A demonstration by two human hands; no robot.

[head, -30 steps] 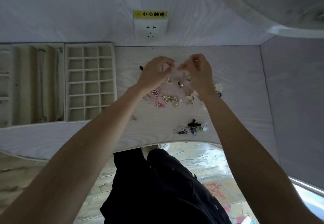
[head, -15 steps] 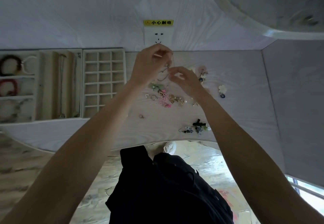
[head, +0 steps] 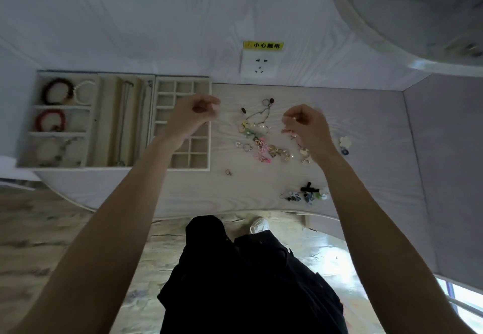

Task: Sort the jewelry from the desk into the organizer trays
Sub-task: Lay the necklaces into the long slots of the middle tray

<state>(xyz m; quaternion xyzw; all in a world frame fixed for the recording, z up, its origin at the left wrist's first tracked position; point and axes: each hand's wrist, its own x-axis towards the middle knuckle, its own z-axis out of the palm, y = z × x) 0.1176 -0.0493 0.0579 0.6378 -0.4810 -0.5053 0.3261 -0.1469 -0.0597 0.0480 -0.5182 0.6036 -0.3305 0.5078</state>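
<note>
- Hands both raised over desk [head: 366, 114]: L hand [head: 190, 116] above grid tray [head: 201, 161], R hand [head: 304, 124] over loose jewelry pile [head: 264, 142].
- L hand: fingers curled, thumb and fingertips together as if pinching sth small; can't tell if anything is actually in it, too small/blurred.
- R hand: fingers curled, a small glint near the fingertips; looks like a pinch on a tiny piece, prob an earring, but can't confirm.
- Jewelry: most still unsorted on desk, mid-right; chain necklace [head: 261, 114] at far end of pile, pink piece [head: 261, 150] and rings nearer; dark/blue cluster [head: 305, 193] near front edge; lone ring [head: 228, 172] just beside grid tray.
- Trays at left: bracelet tray [head: 31, 124] w/ bracelets in its sections, long-slot tray [head: 104, 124] w/ chains, grid tray cells look empty where visible.
- Step (judged): early-mid sort; small items being carried toward the grid cells.
- Next calls for: lowering L hand over one cell, release w/o dropping across dividers; R follows w/ matching piece, same or adjacent cell.
- Risk: tiny pieces slip or bounce out; chain may tangle w/ neighbours when lifted.
</note>
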